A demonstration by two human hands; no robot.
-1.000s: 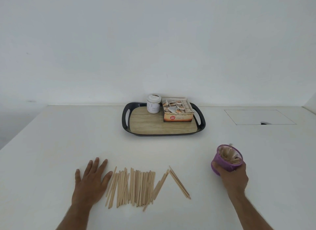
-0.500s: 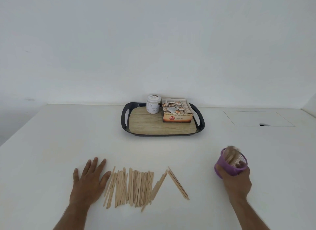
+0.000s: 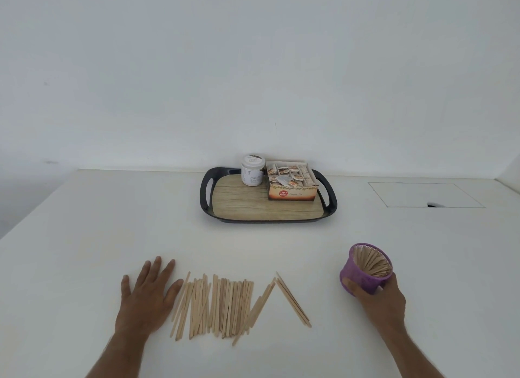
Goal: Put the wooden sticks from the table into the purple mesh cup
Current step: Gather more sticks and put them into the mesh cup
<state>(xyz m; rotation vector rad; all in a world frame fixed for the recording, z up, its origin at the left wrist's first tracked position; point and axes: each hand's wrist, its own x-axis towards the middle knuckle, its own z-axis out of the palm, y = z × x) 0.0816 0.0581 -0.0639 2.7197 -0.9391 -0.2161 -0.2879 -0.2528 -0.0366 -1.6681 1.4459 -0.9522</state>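
Note:
Several wooden sticks [image 3: 222, 304] lie in a loose row on the white table [image 3: 84, 237], near its front edge. My left hand [image 3: 146, 299] rests flat on the table just left of them, fingers spread, its thumb close to the nearest stick. My right hand [image 3: 380, 299] grips the purple mesh cup [image 3: 363, 268] from below and behind, to the right of the row. The cup tilts toward me and holds several sticks.
A dark tray [image 3: 206, 197] with a wood-look floor sits at the back middle of the table. It carries a white jar [image 3: 252, 169] and an open box of tea bags [image 3: 291, 183]. A rectangular hatch outline [image 3: 425, 195] marks the table at the back right.
My right hand has shifted the cup slightly right and tilted its mouth toward me, so the sticks inside now show. My left hand and the row of sticks have stayed put.

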